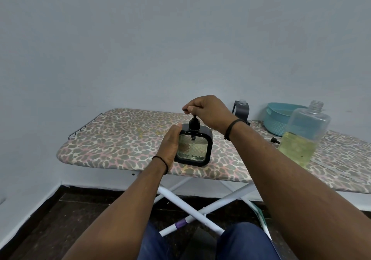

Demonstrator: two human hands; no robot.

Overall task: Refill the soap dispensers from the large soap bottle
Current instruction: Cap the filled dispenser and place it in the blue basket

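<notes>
A square soap dispenser [193, 146] with a black frame and patterned clear glass stands upright on the ironing board [112, 139]. My left hand [170, 145] holds its left side, fingers wrapped behind it. My right hand [204, 111] grips the black pump head [194, 122] from above. The large clear soap bottle [303, 135], uncapped and about half full of yellow liquid, stands to the right. A second dispenser [242, 110] with an open neck stands behind my right wrist.
A teal plastic basket [277, 121] sits at the back right of the board by the wall. A small black pump part [274, 140] lies left of the large bottle. The board's white crossed legs [190, 205] stand in front of my knees.
</notes>
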